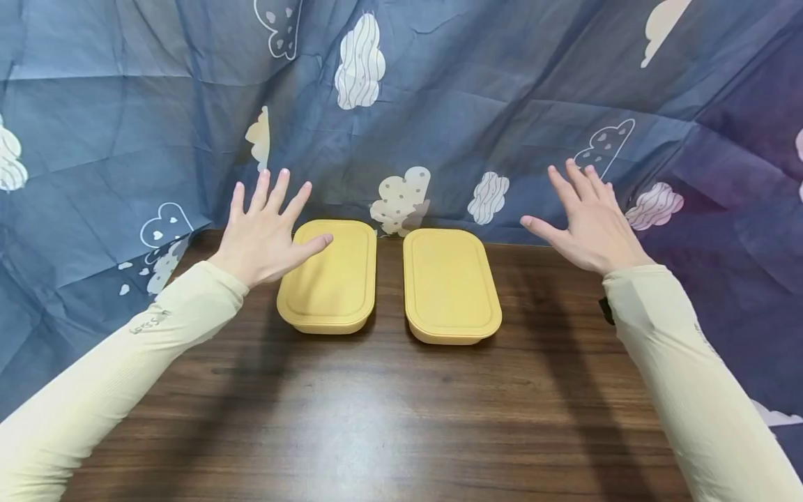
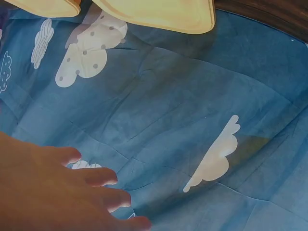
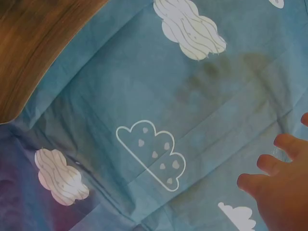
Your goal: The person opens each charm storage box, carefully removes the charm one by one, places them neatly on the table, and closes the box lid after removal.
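Two yellow lidded boxes stand side by side near the back of the table, a left box (image 1: pixel 332 286) and a right box (image 1: pixel 448 286). My left hand (image 1: pixel 260 233) is held up with spread fingers, its thumb overlapping the left box in the head view. Off to the right of the right box, my right hand (image 1: pixel 592 226) is also raised with fingers spread. Neither hand holds anything. In the left wrist view, the left hand (image 2: pixel 72 187) shows below part of a yellow box (image 2: pixel 163 14). The right wrist view has the right hand (image 3: pixel 284 183) in front of the cloth.
A dark wooden table (image 1: pixel 401 411) lies under the boxes. Behind it hangs a blue cloth (image 1: pixel 452 125) with cloud prints, which also runs down both sides. Pale sleeves (image 1: pixel 150 335) cover both forearms.
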Demonstrator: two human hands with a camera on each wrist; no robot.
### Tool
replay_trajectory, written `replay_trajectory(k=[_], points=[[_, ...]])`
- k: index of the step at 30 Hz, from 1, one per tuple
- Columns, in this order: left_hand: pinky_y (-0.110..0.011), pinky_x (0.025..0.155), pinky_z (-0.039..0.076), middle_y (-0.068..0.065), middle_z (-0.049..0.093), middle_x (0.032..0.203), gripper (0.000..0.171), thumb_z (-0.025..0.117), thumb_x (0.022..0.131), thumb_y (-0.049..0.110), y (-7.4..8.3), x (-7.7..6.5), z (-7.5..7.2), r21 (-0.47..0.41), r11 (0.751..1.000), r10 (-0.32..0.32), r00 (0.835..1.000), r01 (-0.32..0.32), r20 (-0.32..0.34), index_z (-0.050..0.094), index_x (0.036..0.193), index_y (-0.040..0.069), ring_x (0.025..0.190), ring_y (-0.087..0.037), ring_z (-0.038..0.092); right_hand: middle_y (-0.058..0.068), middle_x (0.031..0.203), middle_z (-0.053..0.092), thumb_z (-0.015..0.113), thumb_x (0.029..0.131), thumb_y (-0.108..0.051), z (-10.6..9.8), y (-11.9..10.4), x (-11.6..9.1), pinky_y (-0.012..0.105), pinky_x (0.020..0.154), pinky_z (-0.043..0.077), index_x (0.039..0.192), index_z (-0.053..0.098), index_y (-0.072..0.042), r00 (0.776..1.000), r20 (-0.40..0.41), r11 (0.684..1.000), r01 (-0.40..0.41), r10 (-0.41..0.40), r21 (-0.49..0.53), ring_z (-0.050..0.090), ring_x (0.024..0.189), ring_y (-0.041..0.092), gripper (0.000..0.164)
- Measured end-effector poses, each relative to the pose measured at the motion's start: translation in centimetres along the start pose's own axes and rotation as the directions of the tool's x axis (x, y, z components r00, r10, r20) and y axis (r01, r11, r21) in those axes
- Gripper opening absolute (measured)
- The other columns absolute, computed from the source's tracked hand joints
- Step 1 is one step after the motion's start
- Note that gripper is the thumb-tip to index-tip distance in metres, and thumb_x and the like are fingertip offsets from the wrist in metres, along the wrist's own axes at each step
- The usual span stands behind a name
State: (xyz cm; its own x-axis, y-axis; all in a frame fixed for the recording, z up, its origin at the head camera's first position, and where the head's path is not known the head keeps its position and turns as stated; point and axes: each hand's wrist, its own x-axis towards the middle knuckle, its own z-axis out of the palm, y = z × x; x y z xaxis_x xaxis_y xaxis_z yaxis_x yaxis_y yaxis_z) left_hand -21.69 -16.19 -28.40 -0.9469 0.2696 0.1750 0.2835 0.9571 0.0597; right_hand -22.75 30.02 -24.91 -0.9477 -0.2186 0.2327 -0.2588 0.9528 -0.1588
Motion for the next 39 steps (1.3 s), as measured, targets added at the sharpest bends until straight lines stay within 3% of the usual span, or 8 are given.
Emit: replay_trajectory(k=[11,17,23,26,31,33,35,39], points=[[-0.063,0.116,-0.002,-0.013,0.003,0.163,0.087,0.036,0.087,0.074,0.6,-0.8,-0.8,-0.019,0.999,0.031,0.994,-0.034,-0.108,0.015,0.156,0.024,0.150,-0.037,-0.004,0.010,0.163,0.005,0.052,0.089,-0.060,-1.0,0.3,-1.3,0.058,0.119,0.000,0.156,0.015,-0.017,0.998,-0.056,1.000,0.019,-0.018,0.008,-0.003,0.150,0.036,0.088],[-0.061,0.117,0.007,-0.010,0.010,0.163,0.084,0.042,0.088,0.070,1.7,-1.5,-1.2,-0.062,0.995,0.067,0.973,-0.083,-0.221,0.022,0.155,0.024,0.150,-0.037,0.003,0.016,0.159,0.022,0.063,0.087,-0.051,-0.7,-0.8,-2.3,0.058,0.119,0.013,0.153,0.027,-0.013,0.982,-0.173,0.994,0.091,-0.079,0.060,0.011,0.149,0.039,0.084],[-0.058,0.119,0.003,-0.006,0.007,0.164,0.080,0.041,0.091,0.067,2.5,-2.0,-1.3,-0.156,0.983,0.053,0.961,-0.098,-0.272,0.022,0.155,0.024,0.151,-0.031,-0.002,0.012,0.157,0.029,0.067,0.087,-0.041,-0.2,-2.1,-3.4,0.050,0.121,0.014,0.151,0.032,-0.014,0.958,-0.272,0.981,0.130,-0.087,0.144,0.015,0.149,0.033,0.077],[-0.057,0.119,0.003,-0.005,0.006,0.164,0.080,0.039,0.091,0.067,2.9,-2.6,-1.0,-0.223,0.969,0.033,0.955,-0.103,-0.295,0.020,0.155,0.022,0.151,-0.028,-0.005,0.013,0.153,0.037,0.069,0.086,-0.030,0.2,-2.4,-3.8,0.046,0.121,0.018,0.147,0.040,-0.010,0.919,-0.388,0.966,0.161,-0.072,0.204,0.024,0.146,0.033,0.070],[-0.059,0.117,0.006,-0.009,0.011,0.163,0.086,0.030,0.089,0.073,3.8,-3.8,0.0,-0.360,0.923,-0.014,0.919,-0.140,-0.393,0.021,0.155,0.018,0.151,-0.031,-0.002,0.015,0.135,0.055,0.070,0.082,-0.013,1.5,-3.3,-4.7,0.025,0.109,0.034,0.134,0.055,-0.007,0.790,-0.610,0.928,0.180,0.061,0.326,0.048,0.128,0.025,0.054],[-0.061,0.115,0.010,-0.012,0.018,0.161,0.090,0.027,0.088,0.076,4.4,-4.4,0.8,-0.406,0.898,-0.034,0.891,-0.172,-0.452,0.024,0.154,0.015,0.151,-0.033,0.004,0.012,0.129,0.058,0.069,0.083,-0.008,2.1,-3.7,-5.3,0.019,0.102,0.038,0.130,0.058,-0.007,0.764,-0.627,0.894,0.163,0.154,0.418,0.052,0.120,0.016,0.048],[-0.063,0.111,0.015,-0.015,0.027,0.157,0.091,0.027,0.088,0.076,5.0,-4.9,1.6,-0.445,0.872,-0.052,0.864,-0.206,-0.501,0.029,0.152,0.011,0.149,-0.036,0.010,0.005,0.122,0.060,0.066,0.085,-0.004,2.8,-4.0,-6.0,0.016,0.098,0.041,0.128,0.059,-0.006,0.760,-0.605,0.832,0.161,0.238,0.530,0.054,0.115,0.010,0.044],[-0.061,0.109,0.020,-0.016,0.041,0.146,0.072,0.041,0.092,0.057,6.1,-5.5,3.4,-0.542,0.799,-0.089,0.839,-0.262,-0.537,0.041,0.145,0.006,0.143,-0.036,0.026,-0.003,0.111,0.062,0.062,0.087,0.004,4.2,-3.8,-7.5,0.018,0.094,0.047,0.126,0.058,-0.002,0.744,-0.543,0.628,0.216,0.389,0.748,0.059,0.107,0.010,0.040]])
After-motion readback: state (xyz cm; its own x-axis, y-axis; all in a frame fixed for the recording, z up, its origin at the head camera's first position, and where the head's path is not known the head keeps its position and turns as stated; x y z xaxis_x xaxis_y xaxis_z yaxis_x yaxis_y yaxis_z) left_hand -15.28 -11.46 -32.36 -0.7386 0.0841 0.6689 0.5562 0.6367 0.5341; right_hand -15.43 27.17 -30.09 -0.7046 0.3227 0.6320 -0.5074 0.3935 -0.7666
